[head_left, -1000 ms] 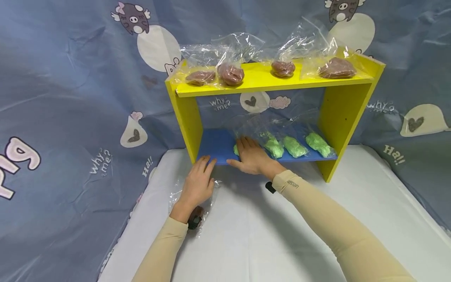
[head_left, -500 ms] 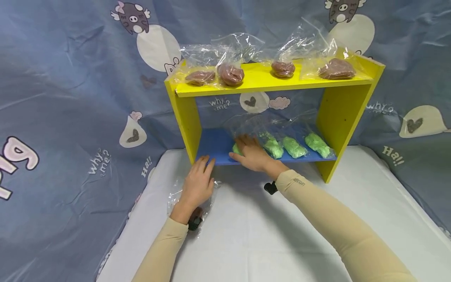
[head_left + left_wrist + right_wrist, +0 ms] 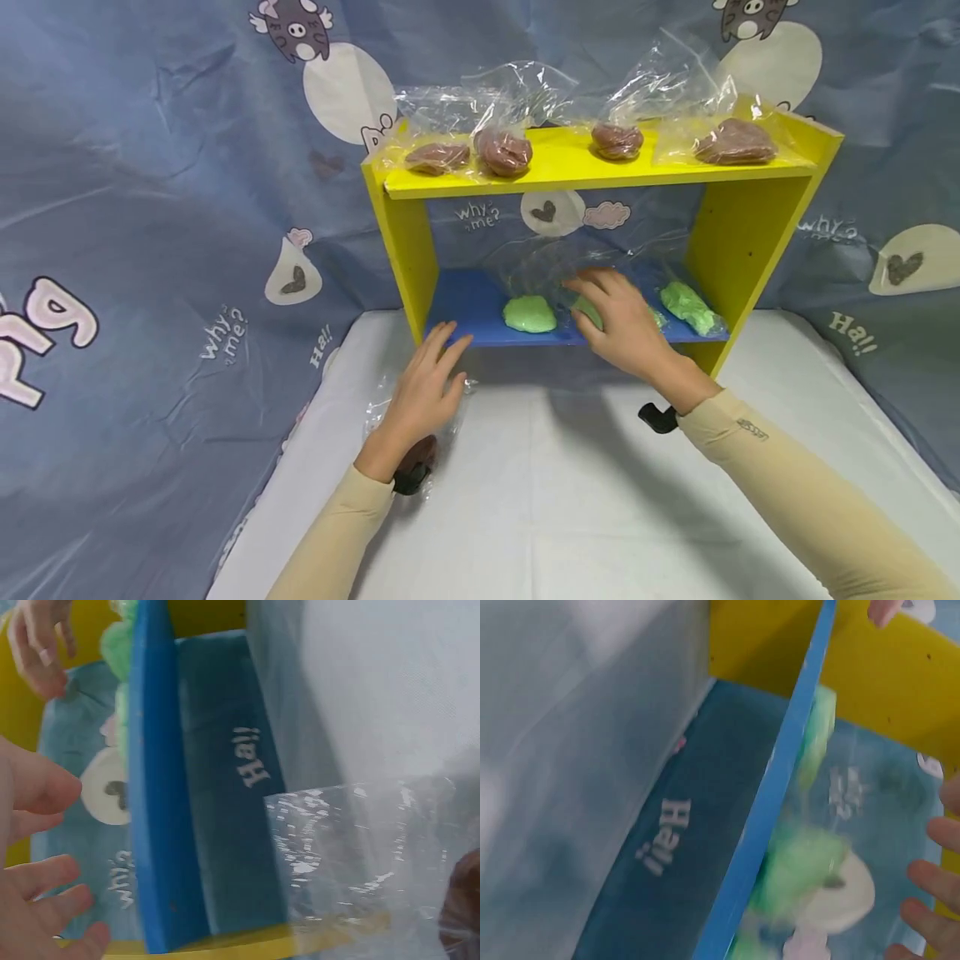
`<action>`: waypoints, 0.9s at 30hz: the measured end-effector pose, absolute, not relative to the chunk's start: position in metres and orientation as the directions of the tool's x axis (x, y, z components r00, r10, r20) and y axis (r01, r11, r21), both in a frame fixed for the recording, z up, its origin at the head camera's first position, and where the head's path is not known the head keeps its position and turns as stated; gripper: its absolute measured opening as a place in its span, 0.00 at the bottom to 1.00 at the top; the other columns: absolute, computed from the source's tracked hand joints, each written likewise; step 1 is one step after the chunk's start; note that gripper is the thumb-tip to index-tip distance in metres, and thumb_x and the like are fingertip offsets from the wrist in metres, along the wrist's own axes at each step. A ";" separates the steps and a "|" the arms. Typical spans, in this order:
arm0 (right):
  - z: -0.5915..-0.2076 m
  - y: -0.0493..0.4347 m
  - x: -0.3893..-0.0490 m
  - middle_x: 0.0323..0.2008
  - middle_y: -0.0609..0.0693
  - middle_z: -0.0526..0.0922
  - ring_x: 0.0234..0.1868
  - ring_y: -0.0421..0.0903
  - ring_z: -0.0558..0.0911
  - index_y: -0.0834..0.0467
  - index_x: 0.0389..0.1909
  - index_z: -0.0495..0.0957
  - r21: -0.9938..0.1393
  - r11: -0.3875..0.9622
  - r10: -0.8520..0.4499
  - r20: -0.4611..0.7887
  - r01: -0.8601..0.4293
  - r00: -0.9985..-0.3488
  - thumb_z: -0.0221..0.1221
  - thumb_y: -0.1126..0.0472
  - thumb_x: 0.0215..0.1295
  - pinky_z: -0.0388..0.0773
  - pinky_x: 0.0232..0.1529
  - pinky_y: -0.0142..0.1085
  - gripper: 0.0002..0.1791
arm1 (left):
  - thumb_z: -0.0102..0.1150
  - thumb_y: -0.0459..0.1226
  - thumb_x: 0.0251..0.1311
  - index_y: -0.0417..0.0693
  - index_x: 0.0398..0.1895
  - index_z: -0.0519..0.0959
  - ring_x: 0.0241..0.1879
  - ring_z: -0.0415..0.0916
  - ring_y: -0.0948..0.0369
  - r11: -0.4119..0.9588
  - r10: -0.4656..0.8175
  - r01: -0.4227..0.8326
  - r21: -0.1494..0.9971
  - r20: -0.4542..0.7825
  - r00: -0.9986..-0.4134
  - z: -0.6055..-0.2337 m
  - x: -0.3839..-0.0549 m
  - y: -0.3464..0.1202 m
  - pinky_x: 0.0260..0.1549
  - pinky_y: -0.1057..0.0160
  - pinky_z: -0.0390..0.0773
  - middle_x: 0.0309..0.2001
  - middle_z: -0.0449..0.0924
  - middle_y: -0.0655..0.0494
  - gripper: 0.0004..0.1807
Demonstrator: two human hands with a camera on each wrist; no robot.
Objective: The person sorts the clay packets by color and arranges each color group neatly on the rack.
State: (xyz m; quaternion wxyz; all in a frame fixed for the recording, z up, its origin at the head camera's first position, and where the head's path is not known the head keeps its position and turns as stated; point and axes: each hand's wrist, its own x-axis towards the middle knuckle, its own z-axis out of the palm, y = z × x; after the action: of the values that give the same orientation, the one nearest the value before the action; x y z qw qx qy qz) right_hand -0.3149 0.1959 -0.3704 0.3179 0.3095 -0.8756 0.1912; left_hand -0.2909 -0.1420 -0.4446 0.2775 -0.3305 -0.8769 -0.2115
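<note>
My left hand (image 3: 424, 392) is held with its fingers extended at the left front edge of the blue shelf board (image 3: 471, 305). Below its wrist, a clear plastic bag with a brown lump (image 3: 422, 452) lies on the white table. Over the middle of the board, my right hand (image 3: 628, 327) hovers with loosely bent fingers, covering part of the bagged green lumps behind it. A rounded green lump (image 3: 529, 314) sits to its left, another green lump (image 3: 688, 307) to its right. In the right wrist view, fingers (image 3: 936, 885) are spread apart from the blurred green lump (image 3: 799, 870).
Several bagged brown lumps (image 3: 504, 152) stand along the yellow upper shelf (image 3: 558, 171). The rack's yellow side panels (image 3: 776, 242) enclose the blue board. Patterned blue cloth (image 3: 172, 208) hangs behind, and a white-covered table (image 3: 517, 500) extends in front.
My right hand has lifted off the leftmost green lump and moved right, uncovering it. The left hand stays near the shelf's left edge. The head view has shifted slightly.
</note>
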 end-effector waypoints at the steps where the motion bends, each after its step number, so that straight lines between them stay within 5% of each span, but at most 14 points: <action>1: -0.370 0.204 -0.311 0.60 0.57 0.76 0.63 0.59 0.71 0.57 0.61 0.78 -0.140 0.744 -0.397 0.694 -0.653 -0.601 0.61 0.62 0.68 0.68 0.62 0.57 0.21 | 0.62 0.32 0.63 0.47 0.72 0.69 0.74 0.55 0.44 0.682 0.463 0.705 0.198 0.629 -0.624 -0.442 -0.288 -0.142 0.67 0.41 0.64 0.73 0.60 0.40 0.32; 11: -0.384 0.277 -0.287 0.53 0.58 0.80 0.54 0.58 0.78 0.60 0.55 0.82 -0.280 0.804 -0.029 0.863 -0.524 -0.505 0.60 0.65 0.65 0.75 0.46 0.52 0.17 | 0.58 0.37 0.68 0.50 0.72 0.70 0.72 0.59 0.48 0.683 0.428 0.658 0.318 0.556 -0.712 -0.448 -0.248 -0.165 0.63 0.40 0.68 0.74 0.61 0.47 0.29; 19: -0.403 0.326 -0.289 0.48 0.63 0.74 0.45 0.57 0.77 0.65 0.55 0.76 -0.462 0.797 0.287 0.856 -0.389 -0.430 0.64 0.69 0.61 0.69 0.43 0.26 0.20 | 0.59 0.36 0.66 0.50 0.70 0.73 0.70 0.63 0.47 0.767 0.362 0.539 0.347 0.459 -0.811 -0.473 -0.225 -0.187 0.61 0.39 0.70 0.71 0.66 0.47 0.28; 23: -0.417 0.346 -0.293 0.51 0.63 0.71 0.45 0.55 0.76 0.63 0.59 0.69 -0.553 0.779 0.406 0.804 -0.295 -0.434 0.62 0.62 0.66 0.66 0.40 0.24 0.23 | 0.61 0.35 0.64 0.47 0.67 0.76 0.68 0.66 0.44 0.792 0.352 0.510 0.336 0.431 -0.831 -0.489 -0.218 -0.196 0.60 0.38 0.71 0.68 0.69 0.43 0.26; 27: -0.427 0.357 -0.299 0.52 0.61 0.75 0.47 0.54 0.80 0.60 0.63 0.69 -0.586 0.776 0.412 0.752 -0.234 -0.515 0.60 0.57 0.69 0.66 0.37 0.20 0.25 | 0.65 0.34 0.61 0.46 0.63 0.79 0.65 0.69 0.41 0.797 0.360 0.514 0.318 0.433 -0.826 -0.502 -0.211 -0.206 0.59 0.37 0.71 0.64 0.73 0.38 0.24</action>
State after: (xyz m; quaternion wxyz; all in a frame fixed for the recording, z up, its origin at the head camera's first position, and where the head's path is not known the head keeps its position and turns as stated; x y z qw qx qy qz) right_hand -0.2986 0.3573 -0.4268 0.4894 -0.0552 -0.8051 0.3304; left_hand -0.2114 -0.2056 -0.5016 0.1785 -0.2346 -0.9309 -0.2158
